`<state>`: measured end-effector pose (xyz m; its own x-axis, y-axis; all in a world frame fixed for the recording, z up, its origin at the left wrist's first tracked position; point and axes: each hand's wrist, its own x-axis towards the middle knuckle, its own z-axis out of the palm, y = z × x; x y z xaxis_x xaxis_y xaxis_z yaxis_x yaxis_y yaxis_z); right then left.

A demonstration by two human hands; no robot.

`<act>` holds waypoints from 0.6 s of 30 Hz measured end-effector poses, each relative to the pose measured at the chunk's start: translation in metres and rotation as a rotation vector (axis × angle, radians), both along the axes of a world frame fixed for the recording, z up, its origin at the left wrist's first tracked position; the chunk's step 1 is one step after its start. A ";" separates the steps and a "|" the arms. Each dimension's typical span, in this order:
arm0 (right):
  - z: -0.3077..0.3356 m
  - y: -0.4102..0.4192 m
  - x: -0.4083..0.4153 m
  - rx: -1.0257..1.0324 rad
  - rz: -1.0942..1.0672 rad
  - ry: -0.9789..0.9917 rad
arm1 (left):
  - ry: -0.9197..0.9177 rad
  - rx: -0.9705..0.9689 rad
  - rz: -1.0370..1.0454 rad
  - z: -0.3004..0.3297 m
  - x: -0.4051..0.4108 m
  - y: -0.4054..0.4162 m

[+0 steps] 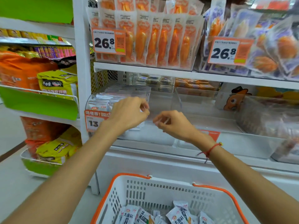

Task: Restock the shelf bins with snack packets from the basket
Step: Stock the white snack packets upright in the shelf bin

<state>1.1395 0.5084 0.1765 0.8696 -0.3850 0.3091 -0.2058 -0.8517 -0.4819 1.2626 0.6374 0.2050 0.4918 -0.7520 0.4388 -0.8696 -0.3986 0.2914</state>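
Risk: biggest worry was the clear bin (161, 101) itself. It was see-through and glary, so a packet could easily have caught the front lip and slid down toward the floor instead of dropping in.
Risk 2: both hands were crowded together at the same spot on the bin front, so they could have bumped each other or knocked the orange price tag (95, 120) loose.
Risk 3: the basket (161, 189) sat right below the arms, low in view. A blind reach back down could have hooked the orange handle and tipped it.
Packets: small white pouches with dark print and a bit of orange. They looked light, slick and floppy, probably the kind that slide off a pile.
Where: a heap of packets (178, 214) lay in the bottom of the basket, and what looked like the same sort was already stacked in the left part of the bin (103, 101).
Left hand (129, 113): fingers curled in over the bin's front edge. Could not tell whether it held a packet; too blurry.
Right hand (171, 122): just beside the left, fingers curled in a narrow pinch with something pale between them, maybe a packet edge. Could not say for sure.
Progress: looked midway, plenty left in the basket.
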 end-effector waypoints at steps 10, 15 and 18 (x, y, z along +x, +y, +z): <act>-0.115 0.008 -0.085 0.333 -0.044 0.328 | 0.474 0.168 -0.078 -0.157 -0.063 0.035; -0.190 0.018 -0.108 0.519 -0.117 0.446 | 0.650 0.306 -0.081 -0.241 -0.077 0.047; -0.233 0.029 -0.116 0.561 -0.156 0.548 | 0.705 0.423 -0.062 -0.287 -0.083 0.053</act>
